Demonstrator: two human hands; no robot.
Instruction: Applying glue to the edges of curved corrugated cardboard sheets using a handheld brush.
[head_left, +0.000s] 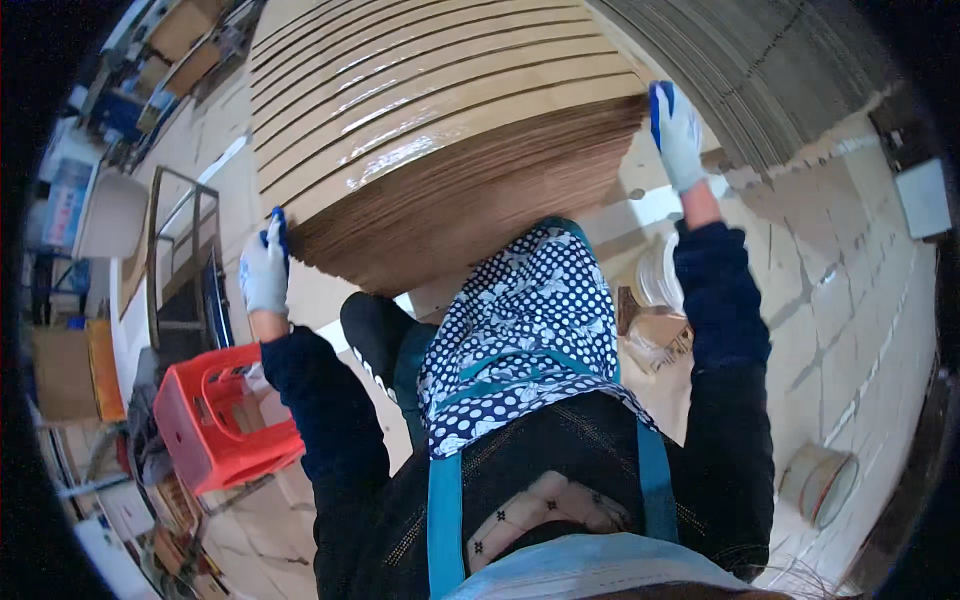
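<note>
In front of me stands a tall stack of thin brown sheets [470, 190], its layered near side facing me. The top sheet [440, 90] is glossy and tan, with dark parallel lines across it. My left hand [265, 265], in a white glove with blue fingertips, is closed at the sheet's near left corner. At the near right corner, my right hand [678, 138] wears a matching glove and grips the edge from the side. Both arms reach forward and apart. The undersides of the fingers are hidden.
Another stack of grey-brown sheets [760, 70] stands at the far right. A red plastic stool [225, 420] and a metal frame cart [185, 260] are at my left. To my right are a white bucket [660, 272] and a round tub [820, 485] on the tiled floor.
</note>
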